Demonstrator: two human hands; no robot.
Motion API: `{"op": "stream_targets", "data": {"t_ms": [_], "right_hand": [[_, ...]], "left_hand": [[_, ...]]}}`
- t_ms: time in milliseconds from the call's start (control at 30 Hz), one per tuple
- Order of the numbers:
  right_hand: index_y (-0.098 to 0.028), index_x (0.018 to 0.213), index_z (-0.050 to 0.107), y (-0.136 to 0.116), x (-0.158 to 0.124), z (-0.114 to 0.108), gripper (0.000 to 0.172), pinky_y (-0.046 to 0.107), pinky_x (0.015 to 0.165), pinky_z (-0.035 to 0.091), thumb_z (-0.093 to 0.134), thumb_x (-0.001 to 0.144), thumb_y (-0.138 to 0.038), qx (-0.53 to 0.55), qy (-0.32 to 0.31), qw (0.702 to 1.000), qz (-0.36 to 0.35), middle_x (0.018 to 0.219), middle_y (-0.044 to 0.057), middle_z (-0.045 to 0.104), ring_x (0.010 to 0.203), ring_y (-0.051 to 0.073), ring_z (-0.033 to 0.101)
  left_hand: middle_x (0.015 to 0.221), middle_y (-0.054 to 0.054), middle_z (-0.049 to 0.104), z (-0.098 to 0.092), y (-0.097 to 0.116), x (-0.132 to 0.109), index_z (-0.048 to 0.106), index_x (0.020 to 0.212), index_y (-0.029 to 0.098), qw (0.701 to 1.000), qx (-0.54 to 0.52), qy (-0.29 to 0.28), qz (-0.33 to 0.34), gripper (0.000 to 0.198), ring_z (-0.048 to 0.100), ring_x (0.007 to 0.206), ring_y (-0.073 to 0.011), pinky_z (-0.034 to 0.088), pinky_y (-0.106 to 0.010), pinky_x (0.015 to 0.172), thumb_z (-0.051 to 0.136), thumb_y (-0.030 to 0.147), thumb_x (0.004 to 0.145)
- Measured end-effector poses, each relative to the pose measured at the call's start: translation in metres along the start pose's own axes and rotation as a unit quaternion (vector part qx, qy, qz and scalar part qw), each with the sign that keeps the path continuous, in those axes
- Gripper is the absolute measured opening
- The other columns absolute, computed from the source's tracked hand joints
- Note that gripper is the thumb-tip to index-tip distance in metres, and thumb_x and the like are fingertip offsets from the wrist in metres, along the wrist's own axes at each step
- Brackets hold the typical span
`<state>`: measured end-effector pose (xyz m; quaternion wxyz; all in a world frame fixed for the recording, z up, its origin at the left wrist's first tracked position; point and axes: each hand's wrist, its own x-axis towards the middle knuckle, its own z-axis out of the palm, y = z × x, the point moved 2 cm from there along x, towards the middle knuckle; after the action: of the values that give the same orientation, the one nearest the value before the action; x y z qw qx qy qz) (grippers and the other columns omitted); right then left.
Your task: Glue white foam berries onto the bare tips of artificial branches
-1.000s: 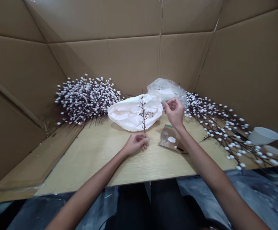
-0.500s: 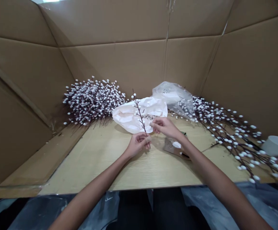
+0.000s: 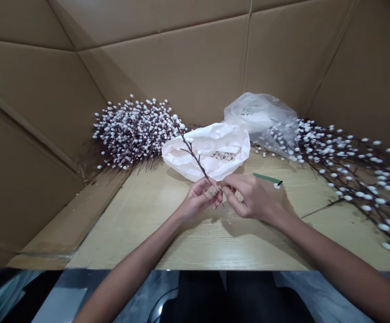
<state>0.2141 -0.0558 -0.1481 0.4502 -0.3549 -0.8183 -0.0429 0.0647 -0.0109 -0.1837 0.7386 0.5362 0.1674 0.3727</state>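
Observation:
My left hand [image 3: 200,197] grips the lower stem of a thin dark branch [image 3: 191,150] set with white, bud-like beads. The branch leans up and to the left over a crumpled white bag [image 3: 205,150]. My right hand [image 3: 250,195] meets the stem just beside my left, its thumb and fingers pinched at the stem near the base. A green strip [image 3: 265,177] with a white tip lies on the board just beyond my right hand. My fingers hide part of the stem.
A large heap of white-beaded branches [image 3: 136,134] lies at the back left, and a looser spread [image 3: 349,179] runs along the right. A clear plastic bag [image 3: 258,121] sits behind the white bag. Cardboard walls [image 3: 168,67] surround the pale wooden board [image 3: 181,242].
My right hand has moved down and inward to the stem. The branch now leans further left. The whole view has shifted, and the white bowl at the right has left the frame.

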Motion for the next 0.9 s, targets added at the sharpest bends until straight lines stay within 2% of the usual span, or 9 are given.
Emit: {"op": "stream_targets", "data": {"t_ms": [133,300,467,567,700,900], "right_hand": [[-0.016,0.077,0.057,-0.011,-0.003,0.002,0.012,0.025,0.052,0.040,0.046,0.079,-0.013,0.020,0.056,0.995,-0.078,0.063,0.004,0.063,0.056,0.015,0.058],[-0.018,0.075,0.057,-0.022,-0.005,0.001,0.011,0.028,0.051,0.046,0.050,0.074,-0.009,0.048,0.072,0.991,-0.105,0.063,0.004,0.066,0.056,0.016,0.060],[-0.022,0.078,0.057,-0.027,-0.007,-0.001,0.011,0.027,0.052,0.050,0.052,0.076,-0.012,0.038,0.090,0.986,-0.132,0.061,0.002,0.066,0.057,0.015,0.062],[-0.024,0.075,0.056,-0.028,-0.010,-0.001,0.010,0.027,0.054,0.051,0.052,0.078,-0.015,0.014,0.086,0.986,-0.140,0.059,0.000,0.065,0.057,0.015,0.063],[-0.024,0.076,0.055,-0.028,-0.012,-0.001,0.010,0.028,0.056,0.051,0.049,0.081,-0.018,0.021,0.059,0.988,-0.139,0.064,0.000,0.067,0.060,0.015,0.063],[-0.024,0.079,0.057,-0.029,-0.012,-0.003,0.013,0.027,0.055,0.049,0.050,0.078,-0.014,0.051,0.027,0.989,-0.139,0.064,0.000,0.065,0.059,0.014,0.060]], "left_hand": [[0.064,0.000,0.061,0.000,0.005,-0.004,0.053,0.078,0.016,0.997,-0.050,-0.041,-0.036,0.029,0.055,0.052,-0.0084,0.041,-0.017,0.049,0.077,0.032,0.071],[0.058,0.001,0.057,0.003,0.010,-0.007,0.052,0.069,0.016,0.994,-0.046,-0.089,-0.040,0.030,0.051,0.045,-0.0081,0.043,-0.020,0.048,0.076,0.034,0.071],[0.059,-0.001,0.059,0.008,0.014,-0.010,0.055,0.067,0.018,0.988,-0.058,-0.144,-0.013,0.022,0.054,0.050,-0.0103,0.044,-0.021,0.050,0.071,0.030,0.075],[0.056,-0.001,0.059,0.008,0.014,-0.011,0.054,0.063,0.019,0.988,-0.042,-0.143,-0.029,0.025,0.053,0.047,-0.0105,0.044,-0.022,0.049,0.072,0.033,0.073],[0.049,0.000,0.057,0.006,0.009,-0.010,0.048,0.057,0.020,0.990,-0.021,-0.119,-0.076,0.038,0.053,0.041,-0.0119,0.044,-0.023,0.042,0.077,0.043,0.063],[0.043,0.002,0.053,0.003,-0.002,-0.012,0.038,0.053,0.021,0.977,-0.081,-0.137,-0.140,0.052,0.048,0.033,-0.0116,0.038,-0.022,0.032,0.079,0.054,0.053]]}}
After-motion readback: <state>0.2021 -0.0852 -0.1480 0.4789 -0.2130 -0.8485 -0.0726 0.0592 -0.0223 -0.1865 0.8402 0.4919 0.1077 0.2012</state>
